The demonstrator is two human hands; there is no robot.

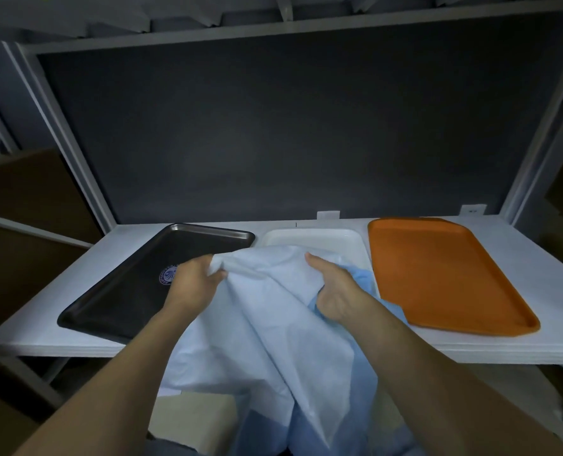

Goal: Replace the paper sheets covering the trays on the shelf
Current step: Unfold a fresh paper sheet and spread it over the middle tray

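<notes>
Two hands clamped on pale blue sheet point(273, 311): left hand point(194, 278), right hand point(334, 291). Spread outward, then lower square over white tray point(309, 236) just beyond.

The pale blue sheet point(273, 317) bunched in my fingers point(216, 274) looks like thin, soft, matt paper, creased into loose folds, with a slightly deeper blue layer point(360, 278) under it. The black tray point(135, 291) has a dull dark face and a rim that glints like metal. The middle tray point(323, 236) looks like smooth white plastic, faintly glossy. The orange tray point(444, 274) is matt plastic with a fine grainy texture. The shelf board point(536, 258) is plain matt white.
</notes>
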